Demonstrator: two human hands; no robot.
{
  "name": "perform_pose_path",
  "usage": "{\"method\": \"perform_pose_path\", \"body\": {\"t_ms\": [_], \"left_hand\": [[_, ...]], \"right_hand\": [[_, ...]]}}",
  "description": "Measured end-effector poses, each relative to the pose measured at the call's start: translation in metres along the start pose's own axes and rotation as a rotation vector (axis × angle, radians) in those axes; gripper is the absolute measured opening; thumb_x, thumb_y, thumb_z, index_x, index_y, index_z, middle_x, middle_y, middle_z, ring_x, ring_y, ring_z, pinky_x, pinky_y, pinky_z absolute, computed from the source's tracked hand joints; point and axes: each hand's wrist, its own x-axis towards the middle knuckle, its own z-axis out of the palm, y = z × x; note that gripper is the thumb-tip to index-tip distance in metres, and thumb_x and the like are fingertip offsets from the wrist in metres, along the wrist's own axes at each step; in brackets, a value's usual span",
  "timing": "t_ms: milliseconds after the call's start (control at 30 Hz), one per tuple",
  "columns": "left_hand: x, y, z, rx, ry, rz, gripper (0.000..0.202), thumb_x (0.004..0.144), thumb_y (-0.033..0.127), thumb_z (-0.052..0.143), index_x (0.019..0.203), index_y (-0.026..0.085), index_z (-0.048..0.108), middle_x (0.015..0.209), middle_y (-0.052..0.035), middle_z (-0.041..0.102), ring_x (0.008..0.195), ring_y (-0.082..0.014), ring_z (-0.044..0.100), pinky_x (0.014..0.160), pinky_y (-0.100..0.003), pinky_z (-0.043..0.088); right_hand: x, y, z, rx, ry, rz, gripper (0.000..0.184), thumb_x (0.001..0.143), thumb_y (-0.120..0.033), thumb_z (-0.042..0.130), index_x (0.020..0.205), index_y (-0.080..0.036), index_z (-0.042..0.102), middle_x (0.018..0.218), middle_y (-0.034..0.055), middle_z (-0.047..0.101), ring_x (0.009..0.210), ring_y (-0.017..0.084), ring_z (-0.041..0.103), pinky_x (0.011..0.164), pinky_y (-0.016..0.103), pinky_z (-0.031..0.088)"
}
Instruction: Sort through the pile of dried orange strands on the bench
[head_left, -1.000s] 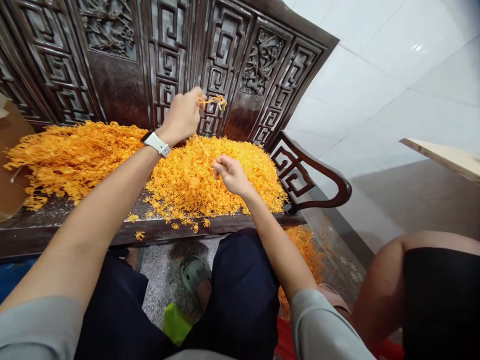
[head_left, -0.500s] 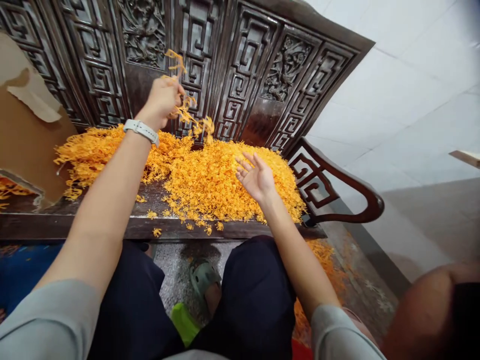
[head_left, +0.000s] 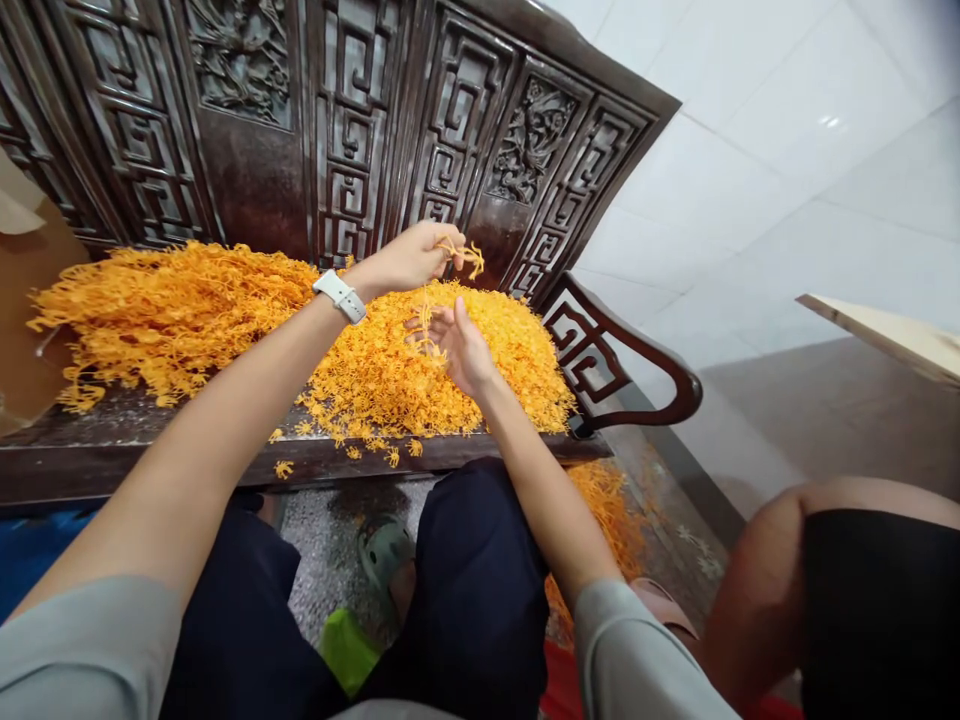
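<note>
A big heap of small orange plastic pieces (head_left: 390, 370) lies on the seat of a dark carved wooden bench (head_left: 135, 450). A second, stringier orange heap (head_left: 165, 310) lies to its left. My left hand (head_left: 412, 258), with a white watch on the wrist, is raised over the right heap and pinches an orange piece (head_left: 465, 256) at its fingertips. My right hand (head_left: 459, 345) is just below it, palm up and fingers partly spread, with an orange strand (head_left: 424, 325) against its fingers.
The bench's carved back (head_left: 352, 130) rises behind the heaps and its curved armrest (head_left: 637, 360) is on the right. More orange pieces (head_left: 600, 510) lie on the floor. Another person's bare knee (head_left: 780, 570) is at the right. Cardboard (head_left: 30, 300) stands at the left.
My left hand came down and rightward from high near the bench back to just above my right hand. The loose pieces that hung under it have dropped away.
</note>
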Motion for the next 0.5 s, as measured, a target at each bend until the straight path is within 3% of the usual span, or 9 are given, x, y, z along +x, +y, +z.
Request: {"method": "perform_pose_path", "body": {"t_ms": [100,200,267,367,433,500], "left_hand": [[0.002,-0.005,0.012,0.003,-0.025,0.096,0.018,0.097,0.014,0.05,0.083,0.016,0.062,0.072,-0.0018,0.052,0.07,-0.012,0.051,0.068,-0.029,0.041],[0.006,-0.01,0.014,-0.061,0.039,0.118,0.021,0.098,0.013,0.052,0.079,0.017,0.061,0.069,-0.0013,0.051,0.067,-0.0121,0.051,0.066,-0.03,0.04],[0.01,-0.011,0.007,-0.139,0.163,0.07,0.025,0.102,0.017,0.052,0.078,0.018,0.059,0.067,-0.0004,0.05,0.063,-0.0116,0.047,0.063,-0.03,0.038],[0.016,-0.011,-0.014,-0.257,0.426,-0.037,0.03,0.108,0.022,0.048,0.079,0.022,0.054,0.06,0.0025,0.043,0.059,-0.0122,0.037,0.059,-0.03,0.031],[0.019,-0.017,-0.035,-0.308,0.616,-0.088,0.033,0.111,0.023,0.043,0.079,0.023,0.05,0.056,0.0039,0.035,0.058,-0.0137,0.029,0.058,-0.032,0.025],[0.017,-0.029,-0.06,-0.318,0.772,-0.121,0.035,0.114,0.023,0.032,0.081,0.024,0.042,0.056,0.0044,0.026,0.059,-0.0149,0.023,0.059,-0.033,0.019]], "right_hand": [[-0.005,-0.001,0.013,0.144,-0.117,0.072,0.079,0.092,-0.09,0.038,0.117,-0.02,0.065,0.078,0.0056,0.06,0.069,0.019,0.054,0.063,0.033,0.046],[-0.006,0.002,0.018,0.274,-0.121,0.074,0.061,0.094,-0.082,0.05,0.103,-0.022,0.061,0.066,-0.0047,0.042,0.052,0.011,0.029,0.05,0.027,0.03],[-0.007,0.004,0.018,0.316,-0.118,0.056,0.046,0.094,-0.067,0.067,0.09,-0.023,0.054,0.063,-0.0089,0.03,0.05,0.008,0.017,0.047,0.025,0.021],[-0.012,0.001,0.019,0.283,-0.198,0.014,0.046,0.095,-0.057,0.071,0.076,-0.023,0.046,0.06,-0.011,0.02,0.049,0.007,0.011,0.046,0.024,0.014],[-0.021,-0.006,0.022,0.195,-0.299,-0.029,0.05,0.098,-0.06,0.067,0.072,-0.023,0.046,0.058,-0.0108,0.022,0.047,0.006,0.014,0.045,0.024,0.015],[-0.034,-0.015,0.029,0.065,-0.475,-0.079,0.048,0.099,-0.056,0.069,0.071,-0.02,0.053,0.059,-0.008,0.037,0.049,0.006,0.029,0.048,0.023,0.025]]}}
